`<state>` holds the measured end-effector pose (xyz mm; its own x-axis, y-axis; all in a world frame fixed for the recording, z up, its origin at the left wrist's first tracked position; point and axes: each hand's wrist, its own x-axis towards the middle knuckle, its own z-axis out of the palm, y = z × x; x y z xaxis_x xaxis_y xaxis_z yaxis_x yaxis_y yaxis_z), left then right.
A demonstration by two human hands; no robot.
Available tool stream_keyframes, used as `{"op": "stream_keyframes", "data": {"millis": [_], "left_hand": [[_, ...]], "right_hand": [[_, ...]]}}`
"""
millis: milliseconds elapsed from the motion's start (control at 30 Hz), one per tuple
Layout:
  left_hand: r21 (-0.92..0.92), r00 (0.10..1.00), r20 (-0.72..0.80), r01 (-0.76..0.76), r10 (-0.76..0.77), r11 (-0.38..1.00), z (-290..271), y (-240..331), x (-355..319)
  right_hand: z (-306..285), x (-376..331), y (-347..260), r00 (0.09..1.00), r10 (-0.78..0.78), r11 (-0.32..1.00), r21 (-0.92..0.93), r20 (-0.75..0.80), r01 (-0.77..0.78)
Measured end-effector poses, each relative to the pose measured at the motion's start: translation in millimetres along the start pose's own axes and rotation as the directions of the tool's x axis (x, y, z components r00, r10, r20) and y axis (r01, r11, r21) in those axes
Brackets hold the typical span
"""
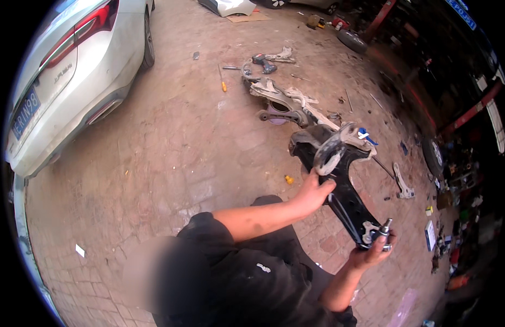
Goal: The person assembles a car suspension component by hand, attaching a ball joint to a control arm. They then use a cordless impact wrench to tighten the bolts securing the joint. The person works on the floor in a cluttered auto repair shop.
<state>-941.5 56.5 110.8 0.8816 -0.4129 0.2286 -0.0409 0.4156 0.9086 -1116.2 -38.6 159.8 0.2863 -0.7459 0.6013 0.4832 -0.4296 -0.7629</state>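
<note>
A black car suspension control arm (348,210) slants across the view in front of me, held in both hands. My left hand (316,192) is closed around its upper part, thumb on top. At its lower right end, my right hand (374,252) is wrapped around the ball joint (386,229), whose threaded stud points up. Just beyond my left hand is a dirty grey metal piece (331,152); whether it touches the black arm I cannot tell. Farther off, a dirty subframe (279,90) lies on the brick floor.
A white car (94,71) stands at the left. On the floor lie a yellow-handled screwdriver (223,86), a cordless power tool (265,64), a small yellow piece (289,179) and a worn metal arm (404,182). Wheels (351,41), a white box (430,235) and clutter line the right side.
</note>
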Motion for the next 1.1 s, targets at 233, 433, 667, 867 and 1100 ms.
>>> {"op": "stream_keyframes", "data": {"millis": [233, 433, 667, 867, 1100], "left_hand": [[0.118, 0.994, 0.070, -0.097, 0.089, 0.988, 9, 9, 9], [0.187, 0.964, 0.162, -0.242, 0.213, 0.952, 14, 0, 19], [0.239, 0.930, 0.217, -0.345, 0.297, 0.907, 15, -9, 42], [0.234, 0.896, 0.392, -0.318, 0.210, 0.919, -18, -6, 37], [0.196, 0.833, 0.223, -0.547, 0.506, 0.814, -94, -177, 95]], "right_hand": [[-17, 29, 3, 0.995, 0.065, 0.998, 0.007, 0.071, -0.065], [-31, 41, 26, 0.998, 0.031, 0.995, 0.088, 0.054, -0.036], [-21, 55, 51, 1.000, -0.006, 0.996, 0.092, -0.002, 0.006], [-54, 78, 59, 0.992, -0.107, 0.993, 0.047, -0.063, 0.110], [-55, 84, 34, 0.994, 0.036, 0.995, 0.086, 0.105, -0.045]]}}
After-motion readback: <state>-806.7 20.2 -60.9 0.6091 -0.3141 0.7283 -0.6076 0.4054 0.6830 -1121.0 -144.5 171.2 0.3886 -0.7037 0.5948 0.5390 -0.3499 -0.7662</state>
